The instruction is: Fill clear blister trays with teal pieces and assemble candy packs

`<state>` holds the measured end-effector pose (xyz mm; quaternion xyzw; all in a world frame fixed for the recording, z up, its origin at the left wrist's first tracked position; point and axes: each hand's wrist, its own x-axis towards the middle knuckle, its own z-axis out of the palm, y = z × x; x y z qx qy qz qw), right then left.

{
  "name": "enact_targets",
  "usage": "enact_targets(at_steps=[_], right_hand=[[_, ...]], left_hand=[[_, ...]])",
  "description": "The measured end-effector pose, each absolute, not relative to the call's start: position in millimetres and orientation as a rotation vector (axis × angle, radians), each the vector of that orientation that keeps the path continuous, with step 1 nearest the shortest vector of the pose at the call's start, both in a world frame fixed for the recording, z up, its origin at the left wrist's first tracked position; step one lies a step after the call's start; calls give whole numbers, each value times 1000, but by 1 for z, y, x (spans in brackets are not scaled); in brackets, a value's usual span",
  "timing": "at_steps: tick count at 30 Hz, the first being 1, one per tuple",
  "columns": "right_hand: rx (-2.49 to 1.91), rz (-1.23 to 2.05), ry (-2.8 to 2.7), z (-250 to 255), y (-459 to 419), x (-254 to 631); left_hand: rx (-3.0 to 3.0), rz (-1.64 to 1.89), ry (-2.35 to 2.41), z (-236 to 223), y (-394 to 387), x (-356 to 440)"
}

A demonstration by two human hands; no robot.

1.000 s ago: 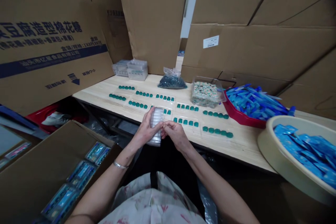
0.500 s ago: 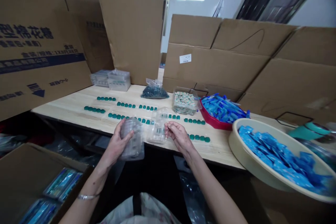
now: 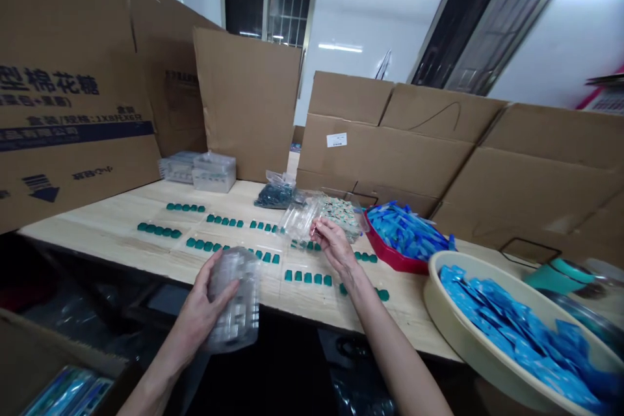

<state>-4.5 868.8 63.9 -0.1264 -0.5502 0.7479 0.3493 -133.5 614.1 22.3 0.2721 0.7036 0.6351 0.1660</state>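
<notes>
My left hand (image 3: 202, 312) is closed around a stack of clear plastic trays (image 3: 241, 305), held tilted in front of the table's near edge. Between the fingertips of my right hand (image 3: 334, 247) is the edge of a single clear plastic tray (image 3: 295, 218), raised over the table. Below and around it, small green blocks (image 3: 308, 278) lie in short rows of several, seemingly in clear trays on the wooden table (image 3: 112, 214). The raised tray partly covers one row and overlaps the view of a clear tub (image 3: 358, 224) of small pale pieces.
Behind the rows sit a bag of dark material (image 3: 274, 195) and stacked clear trays (image 3: 214, 172). To the right are a red basin (image 3: 390, 253) of blue packets and a cream basin (image 3: 468, 331) of light-blue packets. Cardboard (image 3: 248, 104) walls the back; an open carton (image 3: 63, 344) is lower left.
My right hand has lifted its tray up and away over the far row, uncovering a row of green blocks. My left hand's stack appears lower and further left; the camera view has tilted upward.
</notes>
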Motion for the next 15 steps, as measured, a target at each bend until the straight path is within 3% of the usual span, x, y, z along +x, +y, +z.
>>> enact_targets(at_steps=[9,15], right_hand=[[-311,1415,-2032,90,793,3],[28,910,-2291,93,752,4]], left_hand=[[924,1980,1969,49,630,-129],[1012,2079,1908,59,650,-114]])
